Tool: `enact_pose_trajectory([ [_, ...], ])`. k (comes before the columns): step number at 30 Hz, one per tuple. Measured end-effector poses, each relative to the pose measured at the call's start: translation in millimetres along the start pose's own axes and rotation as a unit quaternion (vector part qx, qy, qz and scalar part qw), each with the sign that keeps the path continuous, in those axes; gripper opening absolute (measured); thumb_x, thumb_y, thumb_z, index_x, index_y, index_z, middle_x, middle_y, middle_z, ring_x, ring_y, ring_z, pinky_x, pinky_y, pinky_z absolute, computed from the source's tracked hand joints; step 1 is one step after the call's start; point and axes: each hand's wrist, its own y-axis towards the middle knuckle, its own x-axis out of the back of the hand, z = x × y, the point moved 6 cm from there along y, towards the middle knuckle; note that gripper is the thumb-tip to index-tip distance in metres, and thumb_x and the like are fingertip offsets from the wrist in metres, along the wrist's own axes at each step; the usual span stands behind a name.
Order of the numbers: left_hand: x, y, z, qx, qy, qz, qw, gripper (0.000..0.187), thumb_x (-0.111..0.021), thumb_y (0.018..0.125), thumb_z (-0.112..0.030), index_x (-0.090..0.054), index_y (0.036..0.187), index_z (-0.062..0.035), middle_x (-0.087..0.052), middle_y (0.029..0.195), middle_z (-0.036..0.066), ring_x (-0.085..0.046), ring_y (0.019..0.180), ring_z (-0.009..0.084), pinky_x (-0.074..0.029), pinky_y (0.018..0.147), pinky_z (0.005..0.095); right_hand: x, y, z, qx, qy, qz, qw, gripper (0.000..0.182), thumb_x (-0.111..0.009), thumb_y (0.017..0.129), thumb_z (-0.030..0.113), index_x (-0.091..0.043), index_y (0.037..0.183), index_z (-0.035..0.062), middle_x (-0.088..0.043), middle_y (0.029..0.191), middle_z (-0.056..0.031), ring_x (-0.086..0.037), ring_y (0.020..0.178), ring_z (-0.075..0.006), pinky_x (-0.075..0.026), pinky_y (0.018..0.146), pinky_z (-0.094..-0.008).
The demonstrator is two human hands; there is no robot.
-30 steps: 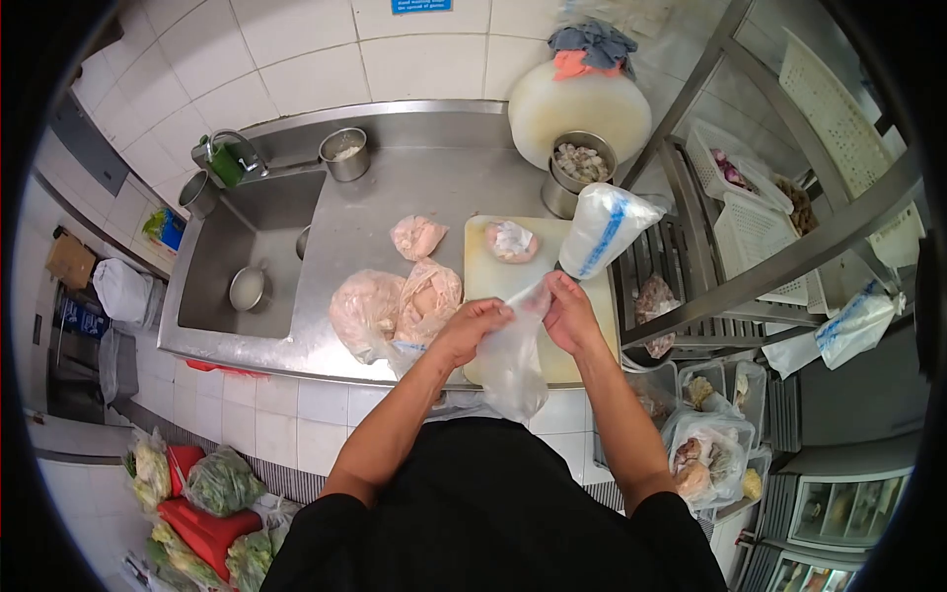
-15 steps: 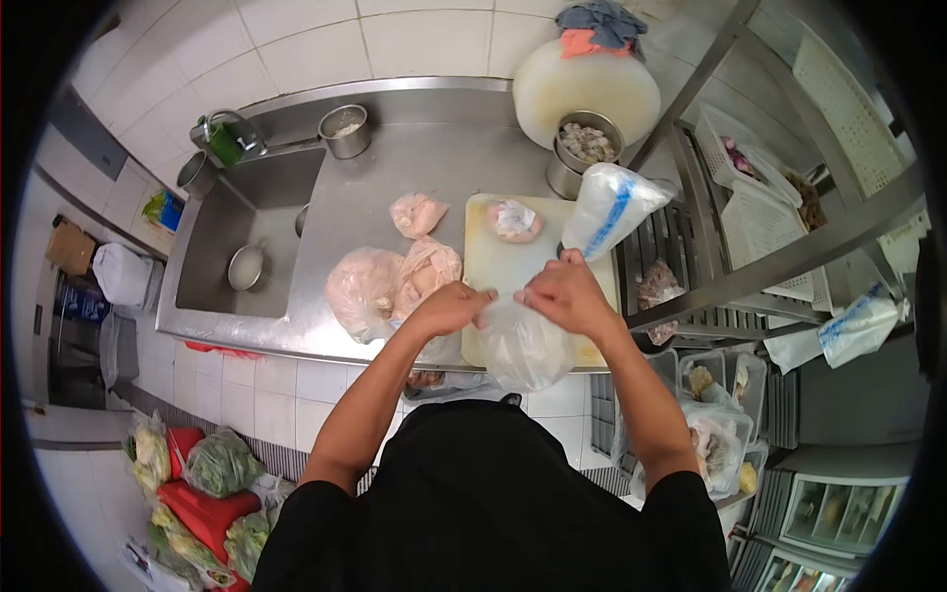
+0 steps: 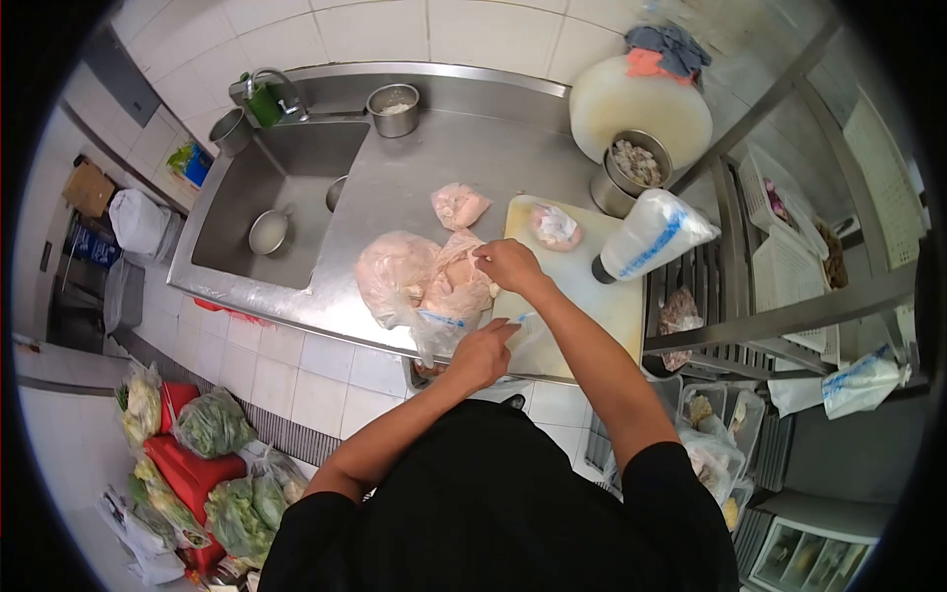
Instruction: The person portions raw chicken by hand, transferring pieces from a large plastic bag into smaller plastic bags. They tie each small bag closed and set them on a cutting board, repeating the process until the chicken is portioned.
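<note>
My right hand (image 3: 510, 264) reaches over to an opened clear bag of pale pink raw meat (image 3: 456, 276), its curled fingertips at the bag's right side. What they pinch there is too small to make out. Lower down, my left hand (image 3: 481, 353) is closed on a thin clear plastic bag (image 3: 531, 331) that hangs over the front of the cutting board (image 3: 582, 321). A bigger tied bag of pink meat (image 3: 395, 276) lies left of the opened one, and a small bagged portion (image 3: 460, 205) sits behind. Another wrapped portion (image 3: 555, 227) rests on the board.
A roll of plastic bags (image 3: 656, 237) stands at the board's right side. Behind it are stacked metal pots (image 3: 617, 187) with pale food pieces. The sink (image 3: 306, 168) is to the left, with a metal bowl (image 3: 393, 109) beside it. A metal rack (image 3: 769, 326) borders the right.
Both hands have moved left, the right one across to the opened meat bag. The clear bag, held up between both hands before, now hangs low by my left hand. The view has shifted.
</note>
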Motion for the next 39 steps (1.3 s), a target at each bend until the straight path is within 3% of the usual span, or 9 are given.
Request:
enact_pose_trajectory([
  [12,11.5,-36.6,34.4,0.054,-0.056,-0.021,0.997,0.043,-0.055,0.082,-0.001,-0.064,0.124,-0.0022,-0.062,0.126,0.022,-0.062,0.110,0.0417,-0.050,0.096,0.0465,-68.0,43.1,-21.9,-0.063,-0.216,0.048,0.973,0.039,-0.068,0.082,0.034,-0.072,0.109,0.0058,-0.070,0.110,-0.0141,-0.069,0.100,-0.0321,-0.055,0.086,-0.0447],
  [15,15.2,-36.8,40.7,0.058,-0.068,-0.039,0.995,0.043,-0.056,0.082,-0.002,-0.065,0.124,-0.0022,-0.062,0.126,0.023,-0.061,0.111,0.0418,-0.050,0.097,0.0459,-56.0,52.1,-25.8,0.009,-0.143,0.072,0.987,0.037,-0.071,0.080,0.031,-0.073,0.108,0.0076,-0.072,0.100,-0.0162,-0.070,0.094,-0.0313,-0.055,0.084,-0.0424],
  [17,12.7,-32.4,44.5,0.058,-0.074,-0.034,0.995,0.043,-0.056,0.082,-0.001,-0.065,0.124,-0.0020,-0.062,0.126,0.023,-0.061,0.111,0.0421,-0.049,0.098,0.0457,-42.3,52.2,-46.4,-0.080,0.060,0.045,0.994,0.028,-0.070,0.079,0.028,-0.074,0.100,0.0103,-0.072,0.091,-0.0150,-0.069,0.089,-0.0336,-0.055,0.081,-0.0426],
  [21,12.4,-22.9,42.0,0.059,-0.097,-0.010,0.993,0.043,-0.056,0.081,-0.002,-0.065,0.123,-0.0009,-0.062,0.127,0.023,-0.060,0.113,0.0425,-0.049,0.099,0.0455,-28.8,41.6,-45.0,-0.107,0.037,0.040,0.993,0.028,-0.070,0.079,0.029,-0.074,0.100,0.0106,-0.071,0.095,-0.0145,-0.069,0.091,-0.0328,-0.055,0.081,-0.0423],
  [26,1.0,-17.7,35.0,0.042,-0.095,0.007,0.995,0.042,-0.056,0.081,-0.002,-0.065,0.123,0.0000,-0.062,0.124,0.024,-0.060,0.114,0.0426,-0.048,0.099,0.0454,-56.3,32.2,-13.8,-0.022,-0.232,0.042,0.971,0.028,-0.070,0.080,0.028,-0.074,0.100,0.0095,-0.065,0.112,-0.0147,-0.064,0.105,-0.0308,-0.053,0.086,-0.0424],
  [28,0.6,-17.3,33.4,0.044,-0.096,0.006,0.994,0.042,-0.056,0.081,-0.003,-0.065,0.122,0.0001,-0.063,0.124,0.024,-0.059,0.114,0.0426,-0.048,0.099,0.0454,-60.1,35.5,-16.0,-0.020,-0.208,0.058,0.976,0.033,-0.072,0.079,0.031,-0.074,0.101,0.0060,-0.063,0.120,-0.0149,-0.061,0.111,-0.0317,-0.053,0.088,-0.0438],
  [32,4.3,-12.6,40.1,0.078,-0.094,0.000,0.993,0.047,-0.062,0.079,-0.007,-0.064,0.125,-0.0007,-0.063,0.123,0.023,-0.060,0.115,0.0410,-0.048,0.100,0.0445,-35.0,37.2,-33.1,-0.049,0.092,0.011,0.995,0.029,-0.074,0.081,0.028,-0.072,0.096,0.0028,-0.065,0.092,-0.0054,-0.063,0.084,-0.0204,-0.051,0.073,-0.0347],
  [36,10.0,7.0,49.7,0.086,-0.116,-0.024,0.989,0.050,-0.069,0.073,-0.011,-0.066,0.121,0.0030,-0.065,0.120,0.024,-0.063,0.109,0.0402,-0.048,0.098,0.0442,14.1,6.1,-14.8,-0.106,0.458,0.054,0.881,0.013,-0.070,0.088,0.019,-0.071,0.094,0.0067,-0.056,0.071,0.0061,-0.047,0.060,-0.0041,-0.038,0.055,-0.0223],
  [39,29.0,23.1,40.3,0.116,-0.142,-0.015,0.983,0.051,-0.069,0.073,-0.011,-0.065,0.122,0.0037,-0.066,0.116,0.025,-0.063,0.109,0.0405,-0.049,0.097,0.0432,29.4,-31.5,-6.2,-0.083,0.409,0.145,0.897,0.013,-0.068,0.090,0.017,-0.073,0.099,0.0087,-0.060,0.076,0.0064,-0.044,0.060,-0.0009,-0.034,0.054,-0.0190],
])
